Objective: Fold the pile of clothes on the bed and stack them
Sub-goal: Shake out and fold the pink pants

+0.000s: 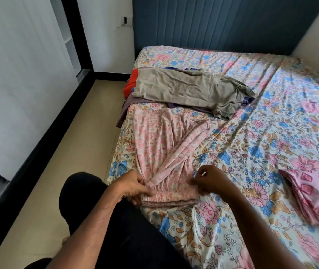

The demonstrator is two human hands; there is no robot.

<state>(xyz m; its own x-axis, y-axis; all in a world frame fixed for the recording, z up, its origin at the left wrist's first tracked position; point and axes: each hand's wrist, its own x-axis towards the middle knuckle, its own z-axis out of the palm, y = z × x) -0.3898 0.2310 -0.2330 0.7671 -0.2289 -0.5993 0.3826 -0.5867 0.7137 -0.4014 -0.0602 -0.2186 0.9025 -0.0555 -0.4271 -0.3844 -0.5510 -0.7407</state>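
A pink floral garment [162, 144] with an elastic waistband lies spread on the bed [271, 133], waistband toward me. My left hand [133, 188] pinches the waistband's left end. My right hand [211, 180] pinches its right end with curled fingers. Beyond it lies a pile of unfolded clothes [185, 90], an olive-grey shirt on top, red, purple and blue pieces beneath. A folded pink diamond-print piece [317, 195] sits at the right edge of the view.
The bed has a floral sheet and a dark blue padded headboard [222, 22]. A strip of beige floor [63, 171] runs along the left side beside white wardrobe doors [18, 74]. My dark-trousered knee [88, 193] is against the bed's near edge.
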